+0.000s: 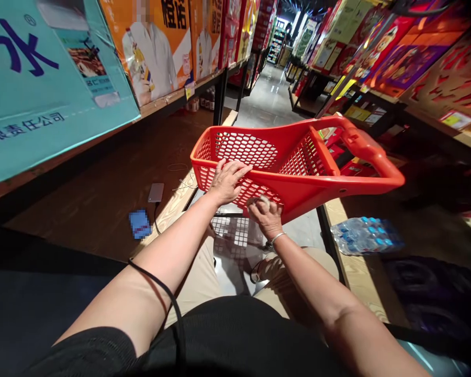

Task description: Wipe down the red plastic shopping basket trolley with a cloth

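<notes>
A red plastic shopping cart (314, 183) with honeycomb-holed sides stands crosswise in front of me, its handle to the right. My left hand (226, 180) is closed over the near rim toward the cart's left end, fingers laid across the edge. Lower down, my right hand (266, 213) presses against the cart's near side wall. Bunched under its fingers is a small pale cloth (264, 200), mostly hidden by the hand. Inside the basket, the part that shows holds no goods.
Boxed goods line a shelf (168, 99) on the left and shelves on the right. A wooden ledge (172, 201) carries a power bank (156, 192) with a cable and a blurred blue item (140, 224). Wrapped water bottles (365, 235) lie right. The aisle (269, 89) stretches ahead.
</notes>
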`<state>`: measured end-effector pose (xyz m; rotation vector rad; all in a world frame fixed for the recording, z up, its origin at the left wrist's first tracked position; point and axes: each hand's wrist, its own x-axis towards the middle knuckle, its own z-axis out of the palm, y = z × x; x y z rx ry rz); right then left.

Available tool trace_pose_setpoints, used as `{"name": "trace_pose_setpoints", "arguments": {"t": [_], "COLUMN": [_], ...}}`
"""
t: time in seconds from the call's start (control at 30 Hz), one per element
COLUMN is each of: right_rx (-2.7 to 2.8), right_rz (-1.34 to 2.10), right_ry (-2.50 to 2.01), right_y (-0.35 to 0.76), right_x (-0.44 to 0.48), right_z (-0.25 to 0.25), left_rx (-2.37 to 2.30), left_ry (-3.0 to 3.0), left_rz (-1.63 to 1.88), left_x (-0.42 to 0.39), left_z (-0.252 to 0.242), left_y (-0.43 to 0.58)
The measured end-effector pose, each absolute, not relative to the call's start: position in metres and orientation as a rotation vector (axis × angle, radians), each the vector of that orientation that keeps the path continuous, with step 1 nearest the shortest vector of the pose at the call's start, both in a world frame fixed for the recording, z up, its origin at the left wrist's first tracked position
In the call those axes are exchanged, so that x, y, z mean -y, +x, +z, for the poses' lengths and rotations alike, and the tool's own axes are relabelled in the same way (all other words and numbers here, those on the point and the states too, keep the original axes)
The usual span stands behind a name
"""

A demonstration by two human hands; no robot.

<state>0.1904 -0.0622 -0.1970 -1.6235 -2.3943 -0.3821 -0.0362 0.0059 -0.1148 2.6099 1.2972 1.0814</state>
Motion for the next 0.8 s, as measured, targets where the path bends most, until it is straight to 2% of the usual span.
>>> {"name": "trace_pose_setpoints", "arguments": {"t": [0.13, 0.33, 0.43, 0.63, 0.8], "right_rx": [2.516, 1.916, 1.67, 1.815, 1.555], "right_rz": [-0.358, -0.731, -0.881, -0.878, -1.077], "right_ry": [-1.618, -1.496, -1.482, -1.466, -1.438], "right_y": [0.195, 0.231, 0.252, 0.243, 0.28], "right_x": [0.075, 0.077, 0.084, 0.1, 0.101], "right_z": [-0.203, -0.119, -0.093, -0.081, -0.018], "left_rx": [-1.308, -1.324, -1.347, -1.394, -1.409], "left_ry": [2.608, 2.618, 2.611, 2.561, 2.571], "left_rz": [1.073, 1.092, 1.101, 1.15, 1.179], "left_x": [-0.005, -0.003, 0.0, 0.001, -0.001], "left_z": [-0.114, -0.114, -0.113, -0.114, -0.117], "left_y": [-0.038, -0.041, -0.044, -0.046, -0.049]}}
